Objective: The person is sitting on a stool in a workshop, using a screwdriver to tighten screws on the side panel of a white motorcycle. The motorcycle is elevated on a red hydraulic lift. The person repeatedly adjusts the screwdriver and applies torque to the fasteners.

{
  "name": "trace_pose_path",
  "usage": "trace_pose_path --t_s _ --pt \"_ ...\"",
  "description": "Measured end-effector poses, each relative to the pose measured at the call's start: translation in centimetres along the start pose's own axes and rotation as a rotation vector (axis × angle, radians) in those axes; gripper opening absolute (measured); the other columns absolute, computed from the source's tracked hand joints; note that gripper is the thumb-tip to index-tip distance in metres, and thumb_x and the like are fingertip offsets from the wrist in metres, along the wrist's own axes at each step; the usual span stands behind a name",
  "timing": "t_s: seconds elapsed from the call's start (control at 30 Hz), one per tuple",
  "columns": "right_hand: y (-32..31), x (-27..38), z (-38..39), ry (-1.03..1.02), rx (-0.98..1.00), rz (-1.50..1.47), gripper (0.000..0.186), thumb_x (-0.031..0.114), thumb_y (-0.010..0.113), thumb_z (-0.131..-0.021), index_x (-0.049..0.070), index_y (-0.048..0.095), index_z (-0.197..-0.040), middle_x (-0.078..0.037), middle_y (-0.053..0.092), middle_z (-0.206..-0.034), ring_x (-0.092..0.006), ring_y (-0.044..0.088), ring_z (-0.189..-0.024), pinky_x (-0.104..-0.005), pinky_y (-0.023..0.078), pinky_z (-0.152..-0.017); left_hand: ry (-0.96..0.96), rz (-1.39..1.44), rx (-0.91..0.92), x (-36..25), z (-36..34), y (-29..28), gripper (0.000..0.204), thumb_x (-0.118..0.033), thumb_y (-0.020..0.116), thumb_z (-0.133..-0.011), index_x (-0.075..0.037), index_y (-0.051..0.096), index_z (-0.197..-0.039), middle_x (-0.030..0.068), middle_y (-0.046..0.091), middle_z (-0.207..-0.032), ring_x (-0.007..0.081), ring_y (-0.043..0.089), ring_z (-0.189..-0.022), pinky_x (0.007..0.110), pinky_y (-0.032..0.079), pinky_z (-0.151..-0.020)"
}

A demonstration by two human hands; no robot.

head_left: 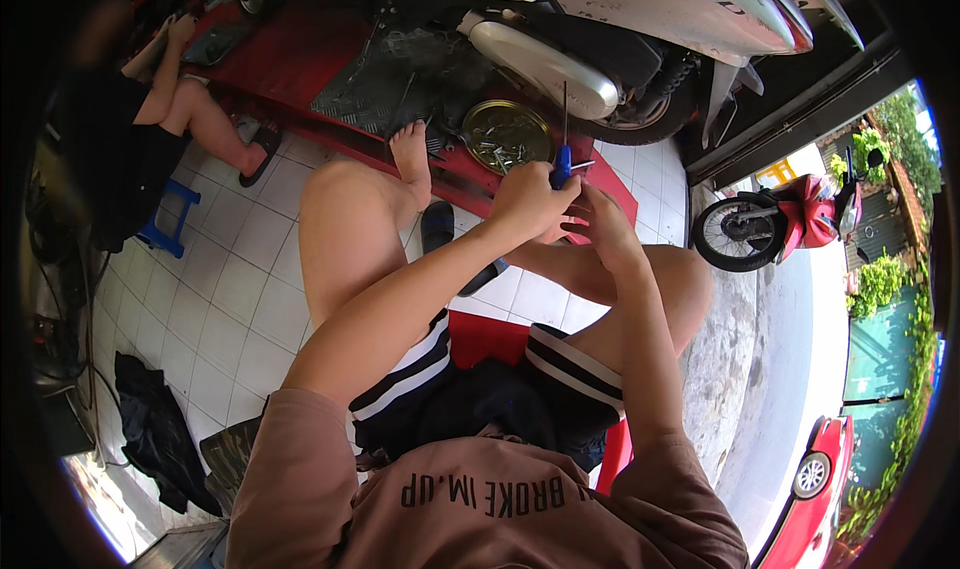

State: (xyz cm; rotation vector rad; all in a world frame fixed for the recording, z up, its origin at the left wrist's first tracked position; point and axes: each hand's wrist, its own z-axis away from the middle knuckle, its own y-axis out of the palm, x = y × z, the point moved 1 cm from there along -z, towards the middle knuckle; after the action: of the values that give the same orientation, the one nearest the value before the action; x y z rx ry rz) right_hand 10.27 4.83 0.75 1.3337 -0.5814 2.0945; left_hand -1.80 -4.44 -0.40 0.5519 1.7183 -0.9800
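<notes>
I have the left hand (533,202) wrapped around the handle of a blue-handled screwdriver (562,165), just above the centre of the frame, its shaft pointing toward the top edge. The right hand (608,227) sits just beside it, fingers bent inward; I can't tell from here whether they pinch anything. A thin bright metal piece (583,165) juts rightward by the handle — a screw or a pin, too small to say, and I can't tell which hand has it.

To handle this well, I'd settle the metal piece securely between fingertips before shifting my grip on the handle, and point the shaft away from the other hand. The round tray (496,117) of loose hardware (512,155) lies just left of the shaft on the red platform (285,54), so I'd work over it — a dropped piece would probably land there. I'd also mind the tip: the scooter's pale elongated cover (540,64) lies close behind it in view, and a careless swing could scratch it.
</notes>
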Motion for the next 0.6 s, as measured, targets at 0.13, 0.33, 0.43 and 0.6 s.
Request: trace_pose_path --t_s 0.13,0.33,0.43,0.6 --pt "-0.2 -1.5 0.0 -0.108 0.112 -0.332 0.032 0.028 0.042 -0.097 0.005 0.057 -0.112 -0.007 0.061 -0.105 -0.0186 0.056 -0.100 -0.0351 0.044 -0.089 0.320 -0.173 0.042 -0.8 1.3 -0.1 0.034 -0.033 0.064 -0.081 0.001 0.062 -0.084 0.0187 0.063 -0.065 0.0350 0.064 -0.062 0.041 0.051 -0.060" --pt "-1.3 -2.1 -0.2 -0.174 0.007 -0.323 0.029 0.025 0.041 -0.098 0.003 0.055 -0.110 -0.006 0.060 -0.099 -0.0162 0.056 -0.094 -0.0337 0.044 -0.086 0.497 -0.312 0.146 -0.5 0.3 0.3 0.032 -0.031 0.066 -0.079 0.000 0.060 -0.089 0.0182 0.062 -0.065 0.0366 0.063 -0.062 0.042 0.050 -0.060" --pt "-2.1 -2.7 -0.7 -0.157 -0.048 -0.306 0.028 0.025 0.044 -0.098 0.002 0.055 -0.109 -0.006 0.059 -0.097 -0.0152 0.056 -0.093 -0.0337 0.046 -0.084 0.511 -0.306 0.158 -0.3 0.3 1.0 0.034 -0.032 0.067 -0.080 0.000 0.059 -0.087 0.0183 0.062 -0.065 0.0367 0.063 -0.062 0.043 0.050 -0.059" --pt "-0.8 -0.5 2.1 -0.146 -0.109 -0.205 0.023 0.021 0.051 -0.095 0.001 0.057 -0.104 -0.005 0.060 -0.087 -0.0140 0.058 -0.080 -0.0280 0.046 -0.069 0.551 -0.344 0.200 -0.7 0.9 1.4 0.037 -0.038 0.067 -0.080 -0.002 0.055 -0.086 0.0168 0.062 -0.063 0.0354 0.063 -0.061 0.043 0.050 -0.058"
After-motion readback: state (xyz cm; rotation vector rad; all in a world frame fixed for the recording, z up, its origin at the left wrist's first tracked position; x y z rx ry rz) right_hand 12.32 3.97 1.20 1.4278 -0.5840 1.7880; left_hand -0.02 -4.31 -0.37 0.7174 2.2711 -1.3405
